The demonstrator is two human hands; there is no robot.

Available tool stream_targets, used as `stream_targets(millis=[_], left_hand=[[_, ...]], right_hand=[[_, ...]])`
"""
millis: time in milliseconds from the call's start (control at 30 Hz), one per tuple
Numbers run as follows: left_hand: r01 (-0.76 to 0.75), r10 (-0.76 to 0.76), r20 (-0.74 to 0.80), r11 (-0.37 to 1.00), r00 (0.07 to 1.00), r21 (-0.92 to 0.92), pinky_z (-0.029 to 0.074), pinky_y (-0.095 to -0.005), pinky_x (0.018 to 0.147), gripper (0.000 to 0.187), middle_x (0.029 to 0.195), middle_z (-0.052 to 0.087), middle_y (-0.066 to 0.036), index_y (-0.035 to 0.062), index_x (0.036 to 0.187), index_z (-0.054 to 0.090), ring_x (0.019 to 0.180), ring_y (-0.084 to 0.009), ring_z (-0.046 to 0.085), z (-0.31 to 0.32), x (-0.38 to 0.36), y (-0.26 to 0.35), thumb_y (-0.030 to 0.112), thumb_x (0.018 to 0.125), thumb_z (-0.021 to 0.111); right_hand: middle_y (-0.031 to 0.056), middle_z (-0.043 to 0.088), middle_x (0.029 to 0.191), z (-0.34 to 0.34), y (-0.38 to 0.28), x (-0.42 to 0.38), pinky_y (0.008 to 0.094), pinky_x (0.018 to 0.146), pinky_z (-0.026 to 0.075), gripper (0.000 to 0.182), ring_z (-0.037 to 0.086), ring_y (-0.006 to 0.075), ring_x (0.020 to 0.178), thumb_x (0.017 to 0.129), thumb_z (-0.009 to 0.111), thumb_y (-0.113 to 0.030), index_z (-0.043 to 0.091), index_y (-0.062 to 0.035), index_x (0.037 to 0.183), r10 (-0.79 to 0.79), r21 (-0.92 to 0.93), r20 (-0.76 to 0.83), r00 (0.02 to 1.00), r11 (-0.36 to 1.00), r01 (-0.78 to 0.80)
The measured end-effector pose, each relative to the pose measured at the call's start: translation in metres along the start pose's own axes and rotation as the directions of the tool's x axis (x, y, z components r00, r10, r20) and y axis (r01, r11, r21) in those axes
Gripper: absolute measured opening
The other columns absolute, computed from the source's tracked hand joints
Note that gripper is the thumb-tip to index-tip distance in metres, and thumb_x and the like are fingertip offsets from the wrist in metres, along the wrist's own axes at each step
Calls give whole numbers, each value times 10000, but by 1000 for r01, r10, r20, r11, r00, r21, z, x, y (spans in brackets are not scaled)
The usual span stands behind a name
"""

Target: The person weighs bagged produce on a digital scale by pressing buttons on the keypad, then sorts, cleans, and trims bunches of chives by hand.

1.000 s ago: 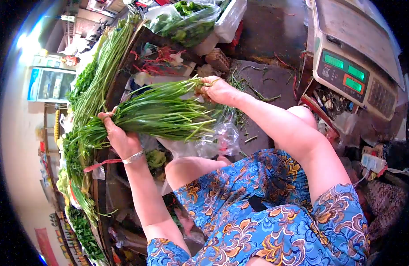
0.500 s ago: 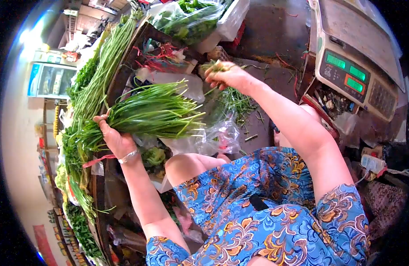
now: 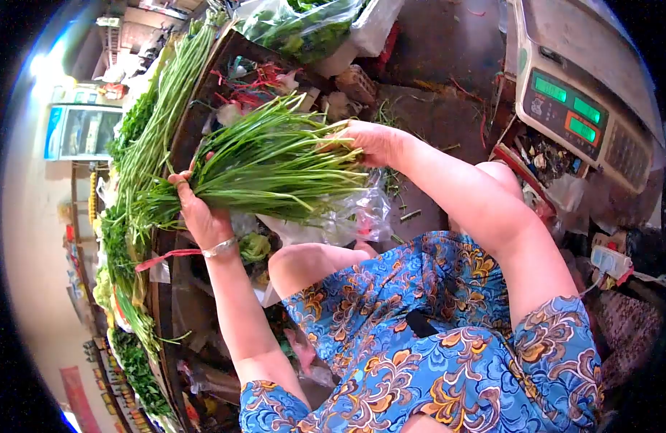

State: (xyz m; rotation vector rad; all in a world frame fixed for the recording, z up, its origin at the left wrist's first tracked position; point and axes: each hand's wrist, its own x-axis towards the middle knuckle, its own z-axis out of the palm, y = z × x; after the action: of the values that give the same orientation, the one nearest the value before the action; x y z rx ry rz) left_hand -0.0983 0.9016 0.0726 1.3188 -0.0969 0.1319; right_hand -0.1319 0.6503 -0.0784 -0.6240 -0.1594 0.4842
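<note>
Back from the scraps, the right hand (image 3: 369, 141) has returned to the chive bundle (image 3: 275, 166), fingers closing on its loose ends. Left hand (image 3: 199, 213) clamps the bundle's other end. Beyond the bundle lies a bag of greens (image 3: 304, 29); right of it stands a scale (image 3: 578, 108).

Landmark: electronic scale (image 3: 578, 108).

Left of the scale, a bare dark patch of floor (image 3: 448, 50) lies open; only scattered stalks and scraps on it. A hand could pass there.

Further left of the scale, the bundle of chives (image 3: 275, 162) spans the space between left hand (image 3: 199, 216) and right hand (image 3: 372, 141), blocking the middle.

Below that bundle, crumpled clear plastic bag (image 3: 347, 216) and a bare knee (image 3: 307, 263) fill the gap.

Far left of the scale, the long greens on the stall edge (image 3: 159, 123) form a continuous barrier.

Upper left of the scale, bagged greens (image 3: 304, 25) close off the top.
</note>
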Motion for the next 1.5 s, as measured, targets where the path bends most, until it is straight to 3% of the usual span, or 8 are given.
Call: stream_targets(millis=[133,267,500,567,767,900,1233,1500], left_hand=[[-5,4,40,1000,999,3,487,-425,887,332,1070,629,-189,96,927,513,976,-289,604,5,-2,0,404,980,401],[-28,27,37,999,999,28,515,-421,840,363,1080,633,-170,105,959,526,939,-281,619,-7,4,0,433,981,372],[-20,17,39,996,999,83,532,-427,810,425,1092,639,-147,99,1029,554,896,-281,632,-15,7,3,469,978,351],[-33,34,-13,996,999,84,527,-431,818,437,1095,638,-143,93,1033,556,912,-276,627,-8,0,13,473,979,346],[-65,68,-26,991,997,113,519,-438,816,463,1088,640,-120,88,1039,559,939,-258,616,-20,2,24,493,975,341],[-65,69,-74,996,995,54,479,-432,886,307,1090,621,-219,129,957,487,975,-297,596,-2,-5,16,396,1002,343],[30,-30,0,999,1000,43,480,-425,877,304,1068,623,-154,128,941,520,967,-266,604,21,-19,4,411,978,416],[-27,34,-22,968,999,249,513,-393,838,355,1060,632,-161,94,977,520,936,-262,615,24,-25,1,413,994,366]], right_hand=[[37,686,841,-1,-4,1,315,638,550,108,654,146,704,855,609,-140,654,-66,920,69,6,-76,995,998,-69],[-31,554,636,-1,-22,-13,194,355,234,99,401,33,424,813,683,-145,587,-122,818,39,-167,-187,982,983,-71],[-20,523,608,-15,-39,-21,191,359,225,89,371,24,417,833,670,-102,588,-99,797,0,-145,-190,982,989,-28],[-24,517,614,-31,-44,-20,189,354,242,20,363,35,407,855,611,-73,609,-81,873,-100,-469,-290,952,882,-50],[-18,528,700,-39,-59,-33,193,391,282,43,410,38,478,901,571,-100,606,-76,906,-302,-277,-194,934,930,243],[27,663,908,-24,-41,-21,204,559,435,101,576,71,663,884,615,-137,595,-85,968,-290,-391,-173,941,897,205],[-2,583,1009,-10,1,15,283,924,410,423,533,106,989,742,732,-80,590,-81,1140,-570,-637,68,818,606,476],[-65,611,770,4,-21,-6,219,549,389,185,499,44,643,852,606,-123,662,-140,1028,-308,-152,-117,944,945,289]])
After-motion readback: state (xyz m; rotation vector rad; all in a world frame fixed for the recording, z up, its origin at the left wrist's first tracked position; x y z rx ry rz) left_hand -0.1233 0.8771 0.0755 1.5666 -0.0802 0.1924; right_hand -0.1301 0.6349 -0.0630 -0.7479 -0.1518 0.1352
